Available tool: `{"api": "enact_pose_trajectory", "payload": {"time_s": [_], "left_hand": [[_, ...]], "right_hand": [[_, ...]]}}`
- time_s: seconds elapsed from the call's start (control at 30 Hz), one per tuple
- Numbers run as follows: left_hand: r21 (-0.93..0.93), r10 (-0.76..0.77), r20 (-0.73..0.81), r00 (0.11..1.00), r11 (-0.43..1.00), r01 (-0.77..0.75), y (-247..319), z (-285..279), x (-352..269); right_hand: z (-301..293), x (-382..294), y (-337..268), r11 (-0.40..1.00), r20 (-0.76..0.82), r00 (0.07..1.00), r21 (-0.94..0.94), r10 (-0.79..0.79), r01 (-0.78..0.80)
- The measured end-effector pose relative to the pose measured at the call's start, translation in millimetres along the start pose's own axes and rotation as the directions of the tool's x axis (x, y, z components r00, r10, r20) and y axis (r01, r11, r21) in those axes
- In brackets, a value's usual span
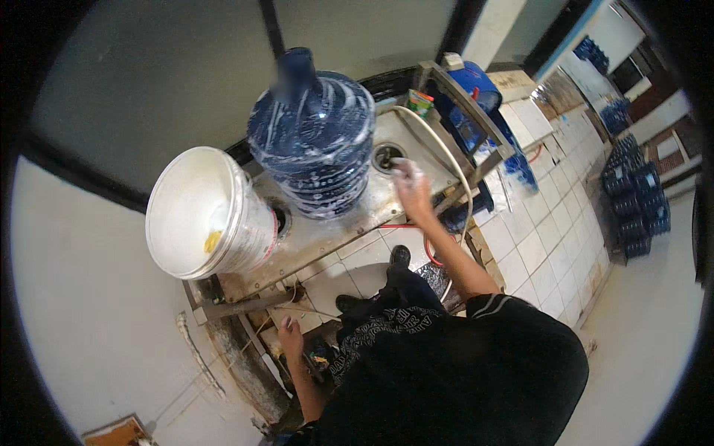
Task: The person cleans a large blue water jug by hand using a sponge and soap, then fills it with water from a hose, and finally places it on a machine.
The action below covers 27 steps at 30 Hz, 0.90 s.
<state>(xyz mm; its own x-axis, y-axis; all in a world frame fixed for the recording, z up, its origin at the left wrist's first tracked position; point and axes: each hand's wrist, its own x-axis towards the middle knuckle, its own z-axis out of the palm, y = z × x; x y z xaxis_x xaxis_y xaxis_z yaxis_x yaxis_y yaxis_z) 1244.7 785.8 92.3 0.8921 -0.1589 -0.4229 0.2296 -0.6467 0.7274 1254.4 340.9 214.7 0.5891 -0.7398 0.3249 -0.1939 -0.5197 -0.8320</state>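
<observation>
A large blue water-cooler jug (pixel 312 145), streaked with white suds, stands upright on a wet metal-topped table. My right hand (pixel 411 187) hovers just right of the jug, apart from it, above the tabletop's front edge. White foam covers its curled fingers, and I cannot tell whether anything is in them. Left of the jug is a white plastic bucket (pixel 187 212) with something yellow inside, perhaps a sponge. My left hand (pixel 291 337) hangs low at my side, below the table's front edge. Its fingers look bent, and their inner side is hidden.
A round drain fitting (pixel 389 158) lies in the metal tabletop (pixel 334 242). A pale hose (pixel 454 150) curves over its right end. Beyond are a blue drum (pixel 474 83) and a metal frame (pixel 468 111). Several stacked jugs (pixel 636 200) stand along the tiled floor (pixel 535 234).
</observation>
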Motion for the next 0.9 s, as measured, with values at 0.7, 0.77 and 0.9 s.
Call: {"api": "enact_pose_trajectory", "payload": {"time_s": [0.7, 0.77, 0.9], "left_hand": [[0.032, -0.128, -0.078, 0.989, 0.991, 0.131, 7, 66, -106], [-0.029, -0.146, -0.095, 0.985, 0.989, 0.143, -17, 77, -124], [0.023, -0.024, -0.092, 0.996, 0.999, 0.026, 1, 96, -122]], "right_hand": [[-79, 97, 344, 0.758, 0.093, 0.897, -0.577, 0.432, -0.305], [-87, 89, 329, 0.768, 0.131, 0.91, -0.59, 0.394, -0.248], [-132, 80, 257, 0.814, 0.112, 0.97, -0.57, 0.214, -0.114]]}}
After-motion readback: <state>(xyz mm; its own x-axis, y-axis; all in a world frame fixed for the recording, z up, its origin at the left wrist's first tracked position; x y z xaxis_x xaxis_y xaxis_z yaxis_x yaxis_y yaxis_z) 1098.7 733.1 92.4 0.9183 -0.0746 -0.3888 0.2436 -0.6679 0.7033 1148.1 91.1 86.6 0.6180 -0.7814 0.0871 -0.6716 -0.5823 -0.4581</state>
